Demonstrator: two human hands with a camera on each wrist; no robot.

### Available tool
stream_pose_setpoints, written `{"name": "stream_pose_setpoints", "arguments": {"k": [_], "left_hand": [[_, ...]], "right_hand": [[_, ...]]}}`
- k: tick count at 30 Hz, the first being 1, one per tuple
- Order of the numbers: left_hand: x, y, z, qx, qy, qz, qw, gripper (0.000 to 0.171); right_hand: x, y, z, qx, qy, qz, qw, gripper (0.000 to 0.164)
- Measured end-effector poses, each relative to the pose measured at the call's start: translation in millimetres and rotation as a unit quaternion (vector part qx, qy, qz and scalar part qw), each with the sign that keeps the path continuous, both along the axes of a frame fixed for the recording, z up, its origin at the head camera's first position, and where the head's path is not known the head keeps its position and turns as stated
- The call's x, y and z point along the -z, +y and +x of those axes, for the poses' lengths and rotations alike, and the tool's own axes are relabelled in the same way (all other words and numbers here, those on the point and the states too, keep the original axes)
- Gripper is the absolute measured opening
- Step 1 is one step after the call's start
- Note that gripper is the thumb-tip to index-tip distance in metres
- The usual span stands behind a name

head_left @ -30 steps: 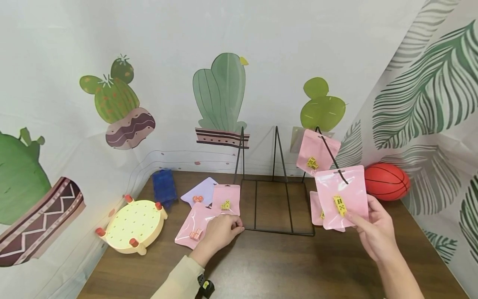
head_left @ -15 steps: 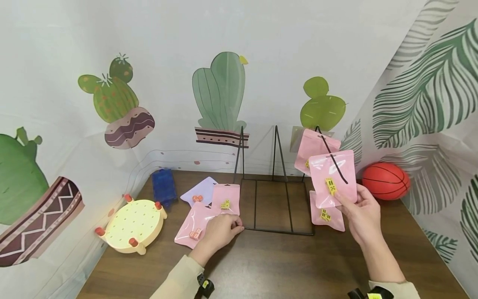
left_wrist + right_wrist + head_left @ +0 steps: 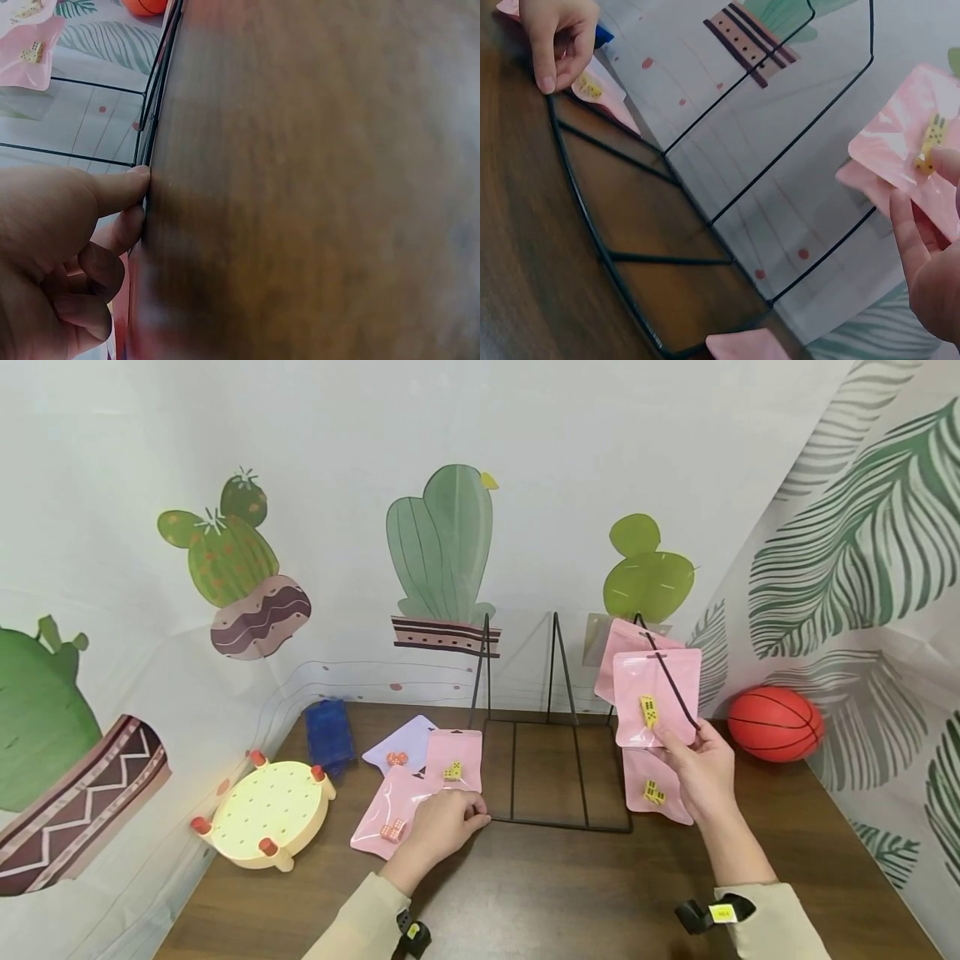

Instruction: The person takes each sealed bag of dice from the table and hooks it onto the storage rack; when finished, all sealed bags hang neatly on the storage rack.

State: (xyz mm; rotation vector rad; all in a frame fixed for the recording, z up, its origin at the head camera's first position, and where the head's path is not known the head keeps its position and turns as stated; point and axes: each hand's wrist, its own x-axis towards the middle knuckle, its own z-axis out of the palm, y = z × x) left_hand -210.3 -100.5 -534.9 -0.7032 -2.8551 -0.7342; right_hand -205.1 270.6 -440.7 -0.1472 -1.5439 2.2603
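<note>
In the head view my right hand (image 3: 701,772) pinches a pink zip bag (image 3: 633,681) with yellow dice inside, by its lower right edge. The bag's top slot sits around the right prong of a black wire rack (image 3: 581,768), partway along it. Another pink bag (image 3: 605,672) hangs behind on the same prong, partly hidden. My left hand (image 3: 446,822) holds the rack's front left corner; the left wrist view shows thumb and forefinger pinching the wire (image 3: 148,142). A pink bag with yellow dice (image 3: 652,777) lies beside the rack's right side.
Left of the rack lie a pink bag with yellow dice (image 3: 465,747), a pink bag with red dice (image 3: 378,814) and a lilac bag (image 3: 412,739). Farther left are a blue plastic case (image 3: 330,732) and a yellow pegged stand (image 3: 270,810). A red basketball (image 3: 776,724) sits back right.
My right hand has moved left and up with the pink bag, which has slid farther back along the right prong. My left hand has stayed on the rack's corner.
</note>
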Motion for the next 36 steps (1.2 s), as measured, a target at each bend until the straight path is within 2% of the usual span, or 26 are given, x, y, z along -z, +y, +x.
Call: {"name": "stream_pose_setpoints", "arguments": {"k": [8, 14, 19, 24, 28, 31, 34, 36], "left_hand": [[-1.3, 0, 0.6, 0.000, -0.002, 0.003, 1.0000, 0.013], [-1.8, 0, 0.5, -0.002, -0.004, 0.002, 1.0000, 0.013], [-1.3, 0, 0.7, -0.003, -0.006, 0.002, 1.0000, 0.013], [-3.6, 1, 1.2, -0.002, -0.007, 0.000, 1.0000, 0.013], [-5.0, 1, 0.6, 0.000, -0.005, 0.003, 1.0000, 0.013], [-4.2, 1, 0.0, 0.000, -0.007, 0.003, 1.0000, 0.013], [-2.7, 0, 0.0, -0.001, -0.008, 0.000, 1.0000, 0.014], [-1.4, 0, 0.1, -0.001, -0.007, -0.002, 1.0000, 0.014]], "right_hand": [[20.0, 11, -1.7, -0.002, -0.001, 0.000, 1.000, 0.007], [36.2, 23, 2.3, 0.007, -0.017, -0.002, 1.000, 0.004], [50.9, 36, 6.5, 0.021, -0.055, 0.030, 0.998, 0.005], [62.6, 49, 11.3, 0.034, -0.110, 0.081, 0.990, 0.004], [69.5, 56, 14.6, 0.043, -0.146, 0.137, 0.979, 0.009], [75.1, 59, 15.5, 0.054, -0.172, 0.184, 0.966, 0.016], [80.6, 61, 15.8, 0.069, -0.202, 0.247, 0.945, 0.026], [83.5, 61, 16.4, 0.077, -0.226, 0.309, 0.921, 0.034]]}}
